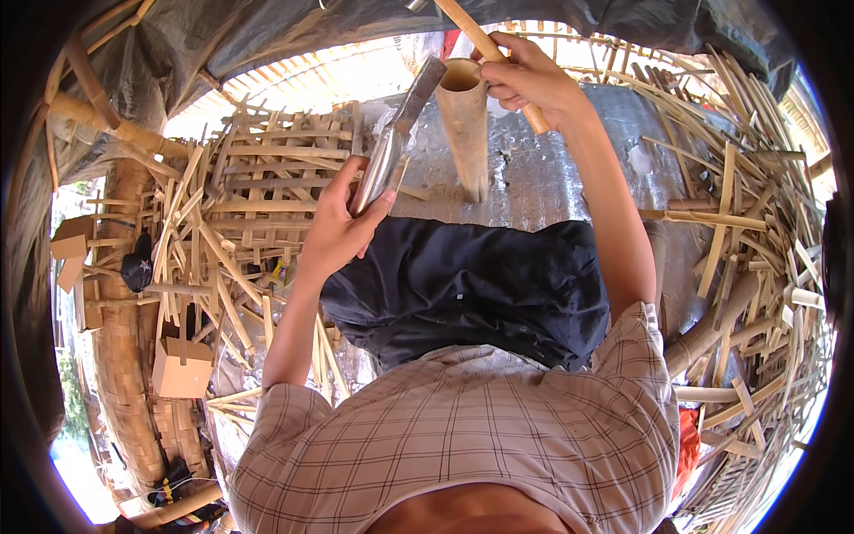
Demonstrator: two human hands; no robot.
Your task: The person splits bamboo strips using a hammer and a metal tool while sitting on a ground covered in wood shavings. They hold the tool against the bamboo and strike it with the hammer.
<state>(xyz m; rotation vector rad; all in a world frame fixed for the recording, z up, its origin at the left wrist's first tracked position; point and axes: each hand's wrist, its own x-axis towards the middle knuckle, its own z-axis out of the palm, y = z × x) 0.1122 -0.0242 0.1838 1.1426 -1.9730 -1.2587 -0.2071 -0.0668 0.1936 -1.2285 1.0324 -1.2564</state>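
My left hand (349, 218) is closed around a chisel-like tool (384, 151) with a shiny round metal handle. Its dark flat blade slants up toward the rim of an upright bamboo tube (463, 133); I cannot tell whether they touch. The tube is hollow and open at the top. Beside that rim, my right hand (534, 82) grips the wooden handle of a hammer (467, 27). The hammer slants up to the left, and its metal head is mostly cut off by the upper edge. My fingertips are close to the tube's rim.
A lattice of bamboo strips (280, 165) lies at the left. Loose bamboo pieces (756, 222) are heaped along the right. A grey metallic sheet (551, 178) spreads beyond my knees. Cardboard boxes (182, 367) and a dark cap (137, 264) hang at the far left.
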